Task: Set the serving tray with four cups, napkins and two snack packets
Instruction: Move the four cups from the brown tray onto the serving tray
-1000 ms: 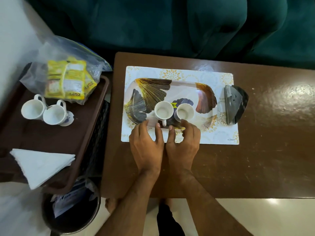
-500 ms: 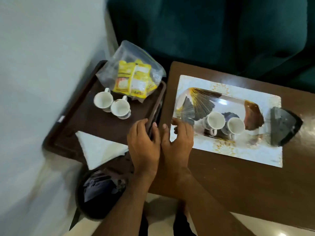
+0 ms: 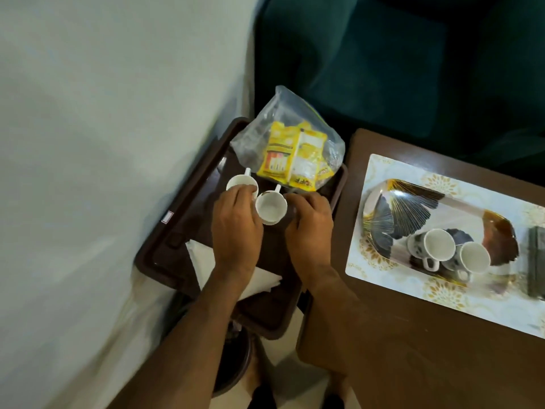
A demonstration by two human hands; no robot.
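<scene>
2 cups already stand on the patterned serving tray; the other 2 sit side by side on the brown tray. The left hand curls over the far cup and the right hand closes beside the near cup — whether either grip is firm yet, I cannot tell. Best to seat the fingers round each body, lift straight up, clear the snack packets in their bag, and keep the rims level — napkins wait below the wrists
</scene>
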